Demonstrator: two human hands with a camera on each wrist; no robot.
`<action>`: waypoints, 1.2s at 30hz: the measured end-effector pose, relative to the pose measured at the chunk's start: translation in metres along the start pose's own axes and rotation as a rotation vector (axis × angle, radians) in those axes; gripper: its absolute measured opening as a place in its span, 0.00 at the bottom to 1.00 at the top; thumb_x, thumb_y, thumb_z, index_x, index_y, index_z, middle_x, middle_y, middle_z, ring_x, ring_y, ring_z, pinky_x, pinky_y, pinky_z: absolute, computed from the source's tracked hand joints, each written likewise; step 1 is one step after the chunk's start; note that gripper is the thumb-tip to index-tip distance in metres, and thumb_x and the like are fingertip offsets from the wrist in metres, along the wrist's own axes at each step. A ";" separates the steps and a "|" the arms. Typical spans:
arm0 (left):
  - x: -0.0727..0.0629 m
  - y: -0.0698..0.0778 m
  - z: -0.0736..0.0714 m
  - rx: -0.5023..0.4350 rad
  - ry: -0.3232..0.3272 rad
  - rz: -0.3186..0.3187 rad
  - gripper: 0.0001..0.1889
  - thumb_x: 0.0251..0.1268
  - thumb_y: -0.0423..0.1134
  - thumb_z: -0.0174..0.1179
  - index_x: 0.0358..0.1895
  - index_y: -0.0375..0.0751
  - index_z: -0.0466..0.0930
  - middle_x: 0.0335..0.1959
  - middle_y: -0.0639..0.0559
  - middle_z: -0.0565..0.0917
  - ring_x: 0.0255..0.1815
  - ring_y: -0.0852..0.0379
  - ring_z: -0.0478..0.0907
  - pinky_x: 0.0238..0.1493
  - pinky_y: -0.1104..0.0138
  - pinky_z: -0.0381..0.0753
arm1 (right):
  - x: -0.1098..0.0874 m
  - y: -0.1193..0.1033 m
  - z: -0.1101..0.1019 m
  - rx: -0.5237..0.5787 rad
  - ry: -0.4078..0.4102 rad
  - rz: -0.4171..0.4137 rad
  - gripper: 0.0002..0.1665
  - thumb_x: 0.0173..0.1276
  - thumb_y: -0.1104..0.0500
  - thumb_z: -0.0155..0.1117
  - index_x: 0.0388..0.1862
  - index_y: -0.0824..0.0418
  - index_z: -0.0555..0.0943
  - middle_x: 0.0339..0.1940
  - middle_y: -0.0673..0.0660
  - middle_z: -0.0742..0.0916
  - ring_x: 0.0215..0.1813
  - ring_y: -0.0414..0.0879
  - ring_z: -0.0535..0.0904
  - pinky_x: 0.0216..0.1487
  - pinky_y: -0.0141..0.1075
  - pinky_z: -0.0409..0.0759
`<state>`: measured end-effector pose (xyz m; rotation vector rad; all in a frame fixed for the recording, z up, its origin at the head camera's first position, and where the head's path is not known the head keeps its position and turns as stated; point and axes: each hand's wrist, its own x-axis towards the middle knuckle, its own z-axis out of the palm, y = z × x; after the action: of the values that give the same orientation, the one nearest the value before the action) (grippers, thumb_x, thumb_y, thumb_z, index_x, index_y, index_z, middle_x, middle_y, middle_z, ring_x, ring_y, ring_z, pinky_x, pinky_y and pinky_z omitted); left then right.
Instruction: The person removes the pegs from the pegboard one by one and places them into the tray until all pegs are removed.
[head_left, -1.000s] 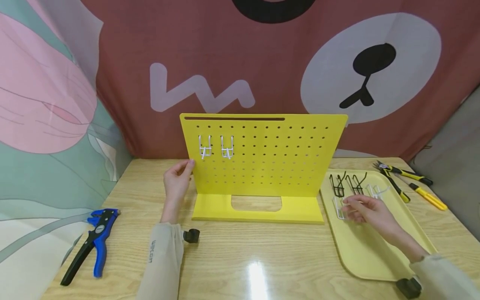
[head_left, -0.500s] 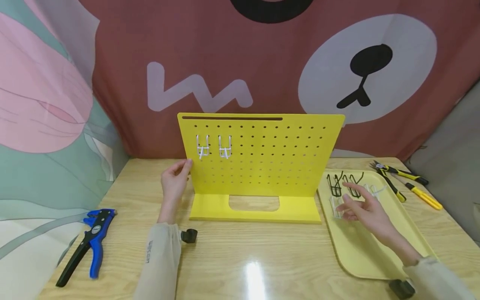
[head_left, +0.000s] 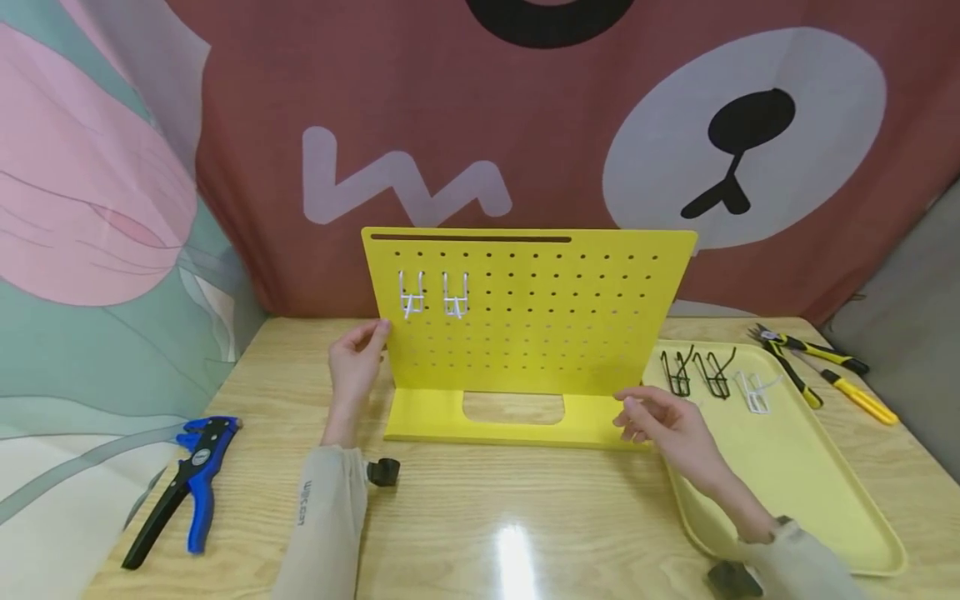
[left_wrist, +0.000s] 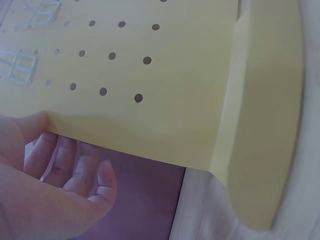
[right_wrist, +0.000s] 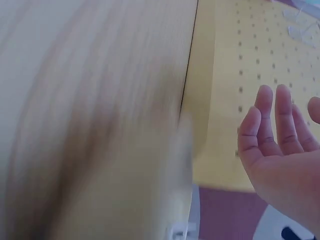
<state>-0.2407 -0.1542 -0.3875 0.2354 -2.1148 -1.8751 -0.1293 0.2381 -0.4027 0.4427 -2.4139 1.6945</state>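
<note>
A yellow pegboard (head_left: 525, 333) stands on its foot, with two white wire hooks (head_left: 455, 296) hanging at its upper left. My left hand (head_left: 356, 362) pinches the board's left edge, thumb on the front face and fingers behind, as the left wrist view shows around the board (left_wrist: 180, 115). Beside the board's lower right corner is my right hand (head_left: 671, 429), its fingers loosely bent. In the right wrist view nothing shows between the fingers of that hand (right_wrist: 282, 145). Two black hooks (head_left: 712, 377) and a white hook (head_left: 753, 393) lie in the yellow tray (head_left: 795, 475).
Blue-and-black wire strippers (head_left: 197, 475) lie at the table's left. Right of the tray are yellow-and-black pliers (head_left: 821, 352) and a yellow-handled tool (head_left: 858, 396). A printed curtain (head_left: 555, 125) hangs behind the board.
My right hand has left the white hook at the tray's left side and moved left to the board's lower right corner; it now covers that spot. The left hand keeps its hold.
</note>
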 end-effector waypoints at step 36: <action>-0.002 0.002 0.001 0.001 0.005 0.009 0.18 0.66 0.46 0.61 0.49 0.34 0.83 0.44 0.43 0.83 0.36 0.59 0.78 0.41 0.63 0.79 | 0.069 -0.052 0.130 0.240 0.081 -0.045 0.12 0.70 0.64 0.60 0.47 0.73 0.79 0.36 0.65 0.85 0.34 0.50 0.84 0.36 0.37 0.83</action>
<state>-0.2390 -0.1524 -0.3857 0.2307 -2.1101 -1.8667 -0.1722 0.0895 -0.3806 0.4458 -2.1375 1.9515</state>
